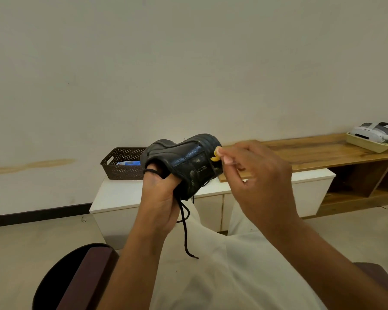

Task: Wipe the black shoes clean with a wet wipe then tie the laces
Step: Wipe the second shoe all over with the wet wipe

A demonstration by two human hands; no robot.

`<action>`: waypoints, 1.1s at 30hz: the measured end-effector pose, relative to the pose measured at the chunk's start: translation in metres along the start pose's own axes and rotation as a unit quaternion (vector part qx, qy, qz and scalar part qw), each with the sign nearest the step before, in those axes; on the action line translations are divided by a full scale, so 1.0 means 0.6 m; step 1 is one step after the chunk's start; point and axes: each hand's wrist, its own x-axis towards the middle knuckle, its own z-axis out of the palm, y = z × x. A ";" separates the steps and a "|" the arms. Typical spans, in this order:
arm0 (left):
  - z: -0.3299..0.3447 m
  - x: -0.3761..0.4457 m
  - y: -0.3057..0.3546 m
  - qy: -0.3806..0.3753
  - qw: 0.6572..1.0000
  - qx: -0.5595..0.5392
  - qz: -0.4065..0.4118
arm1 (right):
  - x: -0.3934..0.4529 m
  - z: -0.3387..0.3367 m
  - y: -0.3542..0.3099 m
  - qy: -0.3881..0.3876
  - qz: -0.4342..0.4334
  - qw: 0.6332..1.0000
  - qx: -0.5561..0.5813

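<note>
Closest to the camera is the person's lap in light trousers, with a dark rounded seat edge showing at lower left. Both bare forearms reach up from there.

The left hand has the black shoe held up in the air over the lap, above the near edge of the white cabinet. Fingers go into the shoe's opening and curl around the collar, thumb on the outside, so it's a proper grip. The shoe is turned on its side with the sole facing right, and the sole looks scuffed with pale marks. A black lace hangs loose from the shoe down past the wrist, untied, its end dangling over the trousers.

The right hand is just beside the sole, thumb and forefinger pinched on a small yellow bit that touches the sole's edge. Can't tell what that yellow thing is, honestly. The other fingers are loosely curled.

Behind the hands there's a low white cabinet, with a brown perforated basket on it holding a blue packet. To the right a wooden bench top runs along the wall, and at its far end a cream tray carries a white headset. Plain white wall behind all of it.
</note>
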 end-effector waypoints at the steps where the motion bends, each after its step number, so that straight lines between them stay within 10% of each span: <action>1: -0.001 0.001 0.000 0.007 1.000 -0.002 -0.001 | 0.008 0.002 -0.003 0.007 0.003 1.000 -0.003; 33: 0.004 -0.003 0.001 0.029 0.997 -0.046 -0.048 | 0.023 0.013 -0.017 -0.013 -0.056 0.998 0.015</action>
